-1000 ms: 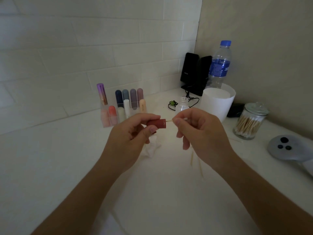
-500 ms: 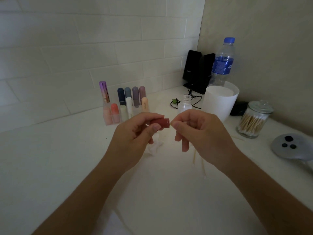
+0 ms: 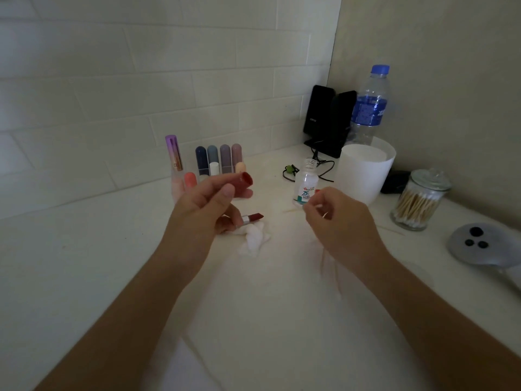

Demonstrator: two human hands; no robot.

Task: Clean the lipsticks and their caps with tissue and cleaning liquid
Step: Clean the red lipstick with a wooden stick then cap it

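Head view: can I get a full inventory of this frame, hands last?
lipstick cap: one, dark red, raised at centre
tissue: one wad, white, counter centre
lipstick: one, red with silver collar, just above the tissue
cleaning liquid bottle: one, clear, uncapped, counter right of centre
standing lipsticks: about eight, mixed colours, by tiled wall
speakers: two, black, corner
water bottle: one, clear, blue cap, corner
tub: one, white, before the water bottle
swab jar: one, glass, right
grey device: one, three black buttons, far right
left hand: grip on lipstick cap, lower fingers by lipstick
right hand: pinches a cotton swab
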